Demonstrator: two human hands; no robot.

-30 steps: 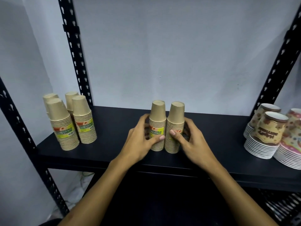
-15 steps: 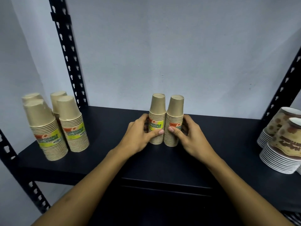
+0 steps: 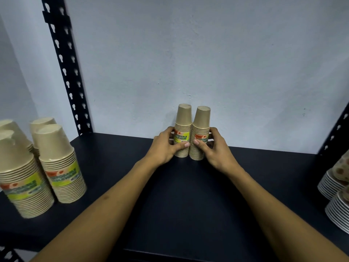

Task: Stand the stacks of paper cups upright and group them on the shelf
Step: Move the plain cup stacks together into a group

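Two upright stacks of tan paper cups stand side by side, touching, at the back middle of the black shelf (image 3: 188, 205), close to the wall. My left hand (image 3: 164, 148) grips the left stack (image 3: 182, 121), its thumb across the yellow label. My right hand (image 3: 215, 150) grips the right stack (image 3: 201, 121), thumb on its front. At the shelf's left end stands a group of several more upright tan stacks, the nearest ones being a front stack (image 3: 20, 178) and one beside it (image 3: 60, 167).
A black perforated upright (image 3: 66, 69) rises at the back left, another upright (image 3: 336, 133) at the right. Stacks of white-rimmed patterned cups (image 3: 338, 186) stand at the shelf's right end. A pale wall closes the back.
Both hands have slid the two gripped stacks back toward the wall. The view has moved closer, so the left group looks larger and the right cups sit at the frame's edge.
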